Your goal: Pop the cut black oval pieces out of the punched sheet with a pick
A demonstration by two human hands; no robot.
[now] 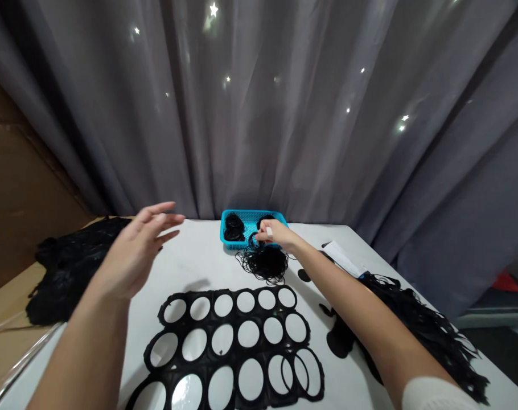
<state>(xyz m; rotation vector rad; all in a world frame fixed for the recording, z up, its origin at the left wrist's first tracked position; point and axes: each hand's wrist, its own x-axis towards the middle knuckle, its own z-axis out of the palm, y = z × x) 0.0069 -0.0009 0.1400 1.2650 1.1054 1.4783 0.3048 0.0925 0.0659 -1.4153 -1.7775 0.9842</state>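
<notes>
Two hands (135, 250), one blue basket (250, 228), one punched sheet (233, 347).

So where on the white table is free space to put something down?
Bare white table lies between the left hand, the blue basket and the punched black sheet. Crowded: the ring pile under the right hand, and the right edge scraps.

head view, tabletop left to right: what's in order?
Black pile off the left edge → left hand, open above the table → blue basket → right hand over loose black rings → white card → black scrap heap.
</notes>
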